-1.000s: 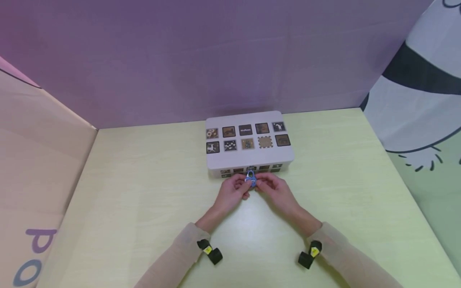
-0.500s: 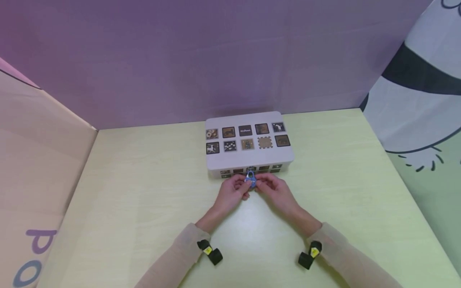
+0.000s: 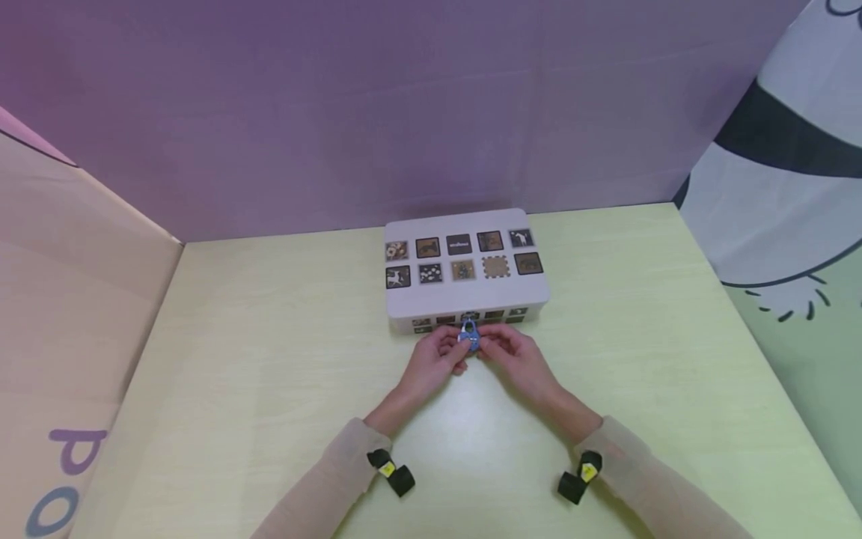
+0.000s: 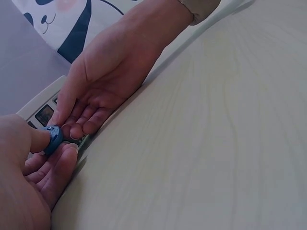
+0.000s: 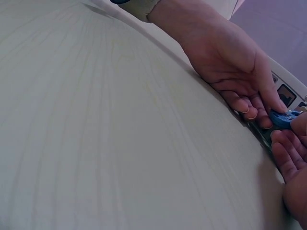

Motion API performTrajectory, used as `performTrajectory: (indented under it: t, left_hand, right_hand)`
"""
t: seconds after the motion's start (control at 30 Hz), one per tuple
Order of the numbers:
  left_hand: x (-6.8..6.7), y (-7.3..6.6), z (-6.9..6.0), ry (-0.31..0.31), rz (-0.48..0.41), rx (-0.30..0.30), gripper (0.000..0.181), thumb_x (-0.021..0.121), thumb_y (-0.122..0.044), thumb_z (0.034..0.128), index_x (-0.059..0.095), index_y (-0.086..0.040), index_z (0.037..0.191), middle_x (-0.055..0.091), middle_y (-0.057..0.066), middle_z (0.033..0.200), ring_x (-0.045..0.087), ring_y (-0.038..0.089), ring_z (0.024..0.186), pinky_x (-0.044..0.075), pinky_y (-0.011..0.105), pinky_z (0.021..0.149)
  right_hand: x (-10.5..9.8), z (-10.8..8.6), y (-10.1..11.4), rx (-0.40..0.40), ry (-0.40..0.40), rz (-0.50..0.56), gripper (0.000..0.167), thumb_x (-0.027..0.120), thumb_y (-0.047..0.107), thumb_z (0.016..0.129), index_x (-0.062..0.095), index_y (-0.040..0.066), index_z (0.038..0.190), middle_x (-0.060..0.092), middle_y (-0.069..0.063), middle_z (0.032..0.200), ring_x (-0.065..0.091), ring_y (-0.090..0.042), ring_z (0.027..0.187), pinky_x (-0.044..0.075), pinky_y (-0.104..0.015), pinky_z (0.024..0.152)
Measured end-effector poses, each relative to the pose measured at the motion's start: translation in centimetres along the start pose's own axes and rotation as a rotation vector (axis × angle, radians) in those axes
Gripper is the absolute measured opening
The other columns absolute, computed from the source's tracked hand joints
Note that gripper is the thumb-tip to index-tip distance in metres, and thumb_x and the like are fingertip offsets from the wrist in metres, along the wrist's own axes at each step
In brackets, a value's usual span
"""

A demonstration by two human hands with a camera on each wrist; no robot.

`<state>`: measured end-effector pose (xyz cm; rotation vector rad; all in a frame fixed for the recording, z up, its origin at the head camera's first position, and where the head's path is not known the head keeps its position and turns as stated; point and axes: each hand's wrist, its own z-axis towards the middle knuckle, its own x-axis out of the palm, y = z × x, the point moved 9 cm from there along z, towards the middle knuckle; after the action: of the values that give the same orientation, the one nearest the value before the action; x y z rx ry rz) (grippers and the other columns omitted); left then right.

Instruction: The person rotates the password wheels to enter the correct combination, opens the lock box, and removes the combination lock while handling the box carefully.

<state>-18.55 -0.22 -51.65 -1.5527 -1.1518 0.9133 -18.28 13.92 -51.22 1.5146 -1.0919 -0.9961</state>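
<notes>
On a pale yellow, wood-grained rectangular table (image 3: 289, 344), near its far edge, lies a white, picture-printed rectangular box (image 3: 465, 257)

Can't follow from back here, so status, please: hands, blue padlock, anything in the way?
Left hand and right hand both holding blue padlock. Shackle toward white box; whether fastened, can't tell. No obstruction seen.
</notes>
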Motion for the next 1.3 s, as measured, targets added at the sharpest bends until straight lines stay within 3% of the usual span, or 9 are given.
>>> performTrajectory:
  t: [0.63,1.3]
  left_hand:
    - [0.03,-0.03,-0.04,-0.021,0.015,-0.01,0.024,0.062,-0.01,0.1024,0.06,0.006,0.121,0.068,0.013,0.097,0.063,0.013,0.073,0.062,0.023,0.068]
    - [0.03,-0.12,-0.07,0.002,0.004,-0.008,0.025,0.063,-0.008,0.1023,0.059,0.006,0.123,0.067,0.013,0.1,0.064,0.012,0.075,0.063,0.025,0.071]
  right_hand:
    - [-0.06,-0.03,0.02,0.008,-0.01,-0.003,0.03,0.058,0.007,0.104,0.059,-0.006,0.131,0.065,-0.023,0.124,0.067,-0.022,0.105,0.059,-0.023,0.094]
    - [-0.06,-0.15,0.16,0.004,-0.006,-0.014,0.03,0.058,0.008,0.104,0.059,-0.006,0.132,0.065,-0.023,0.126,0.067,-0.021,0.108,0.058,-0.024,0.096]
